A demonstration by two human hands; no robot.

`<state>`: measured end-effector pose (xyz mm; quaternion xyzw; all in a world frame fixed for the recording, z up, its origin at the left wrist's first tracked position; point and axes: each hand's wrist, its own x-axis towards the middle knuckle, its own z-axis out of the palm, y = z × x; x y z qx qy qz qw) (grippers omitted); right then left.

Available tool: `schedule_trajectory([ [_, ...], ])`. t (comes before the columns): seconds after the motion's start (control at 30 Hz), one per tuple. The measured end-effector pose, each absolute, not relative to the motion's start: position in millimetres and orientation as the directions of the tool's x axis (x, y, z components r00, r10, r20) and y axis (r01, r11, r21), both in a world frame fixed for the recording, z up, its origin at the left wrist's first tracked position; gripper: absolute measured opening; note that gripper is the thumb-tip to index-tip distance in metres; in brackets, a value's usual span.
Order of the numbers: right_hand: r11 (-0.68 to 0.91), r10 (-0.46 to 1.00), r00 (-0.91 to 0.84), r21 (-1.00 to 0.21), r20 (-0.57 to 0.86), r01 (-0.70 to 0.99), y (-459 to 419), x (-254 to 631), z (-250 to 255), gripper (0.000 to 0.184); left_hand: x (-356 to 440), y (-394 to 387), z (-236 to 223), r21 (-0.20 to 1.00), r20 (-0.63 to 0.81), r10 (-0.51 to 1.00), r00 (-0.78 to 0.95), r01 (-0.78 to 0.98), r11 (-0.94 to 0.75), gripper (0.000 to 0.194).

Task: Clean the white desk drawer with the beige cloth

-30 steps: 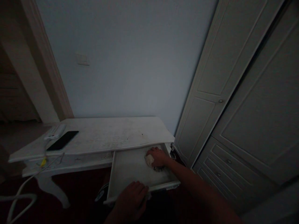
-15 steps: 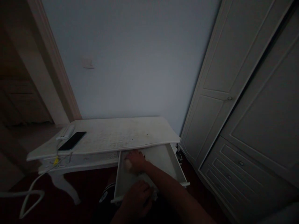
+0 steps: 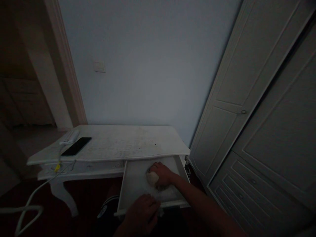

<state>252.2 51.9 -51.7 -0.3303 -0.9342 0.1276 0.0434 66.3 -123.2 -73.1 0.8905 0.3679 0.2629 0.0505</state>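
Head view: the right hand [image 3: 161, 174] grasps a pale, rounded cloth [image 3: 152, 178] inside the pulled-out drawer [image 3: 135, 184] — its grip curled over the cloth, against the drawer's bottom. The left hand [image 3: 143, 210] is at the drawer's front edge, fingers bent; whether its grip is clenched there, I cannot tell. A smartphone [image 3: 77, 146] lies on the white surface [image 3: 128, 140] — beside a white power strip [image 3: 70, 137].

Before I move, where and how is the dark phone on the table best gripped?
I'd come from above, leaning in from the right, and pinch the phone mid-length across its long edges. It lies flat and is narrowest that way; bare tabletop borders its right, while the white device crowds its left.
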Motion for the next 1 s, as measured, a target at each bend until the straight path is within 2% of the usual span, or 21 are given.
schedule_trajectory([
  [0.17,0.578,0.806,-0.592,-0.258,0.028,0.774,65.7,259.1,-46.8,0.077,69.3,-122.1,-74.2,0.292,0.458,0.682,0.571,0.628,-0.722,0.031],
  [0.33,0.549,0.831,-0.554,-0.252,0.058,0.797,65.0,204.9,-51.1,0.069,70.9,-120.8,-68.3,0.283,0.408,0.705,0.58,0.653,-0.702,0.025],
  [0.43,0.592,0.799,-0.599,-0.252,0.06,0.765,54.5,168.1,-56.1,0.073,71.3,-121.8,-62.6,0.294,0.364,0.73,0.578,0.673,-0.679,0.02],
  [0.53,0.707,0.696,-0.715,-0.234,0.068,0.667,40.5,147.7,-62.5,0.078,70.8,-122.8,-63.6,0.331,0.335,0.753,0.567,0.677,-0.657,0.021],
  [0.63,0.815,0.559,-0.828,-0.216,0.047,0.538,30.6,152.4,-66.6,0.077,70.1,-120.9,-72.3,0.353,0.279,0.783,0.556,0.698,-0.622,0.029],
  [0.73,0.825,0.526,-0.85,-0.263,0.032,0.5,29.3,179.0,-64.4,0.08,70.5,-116.2,-81.6,0.363,0.21,0.827,0.521,0.744,-0.561,0.039],
  [0.87,0.72,0.66,-0.75,-0.33,0.052,0.611,37.9,226.1,-56.0,0.085,73.0,-112.4,-82.9,0.362,0.087,0.877,0.472,0.805,-0.469,0.035],
  [1.0,0.487,0.869,-0.49,-0.301,0.071,0.82,48.3,259.1,-56.1,0.077,74.6,-113.7,-72.4,0.337,-0.005,0.89,0.456,0.839,-0.428,0.036],
])
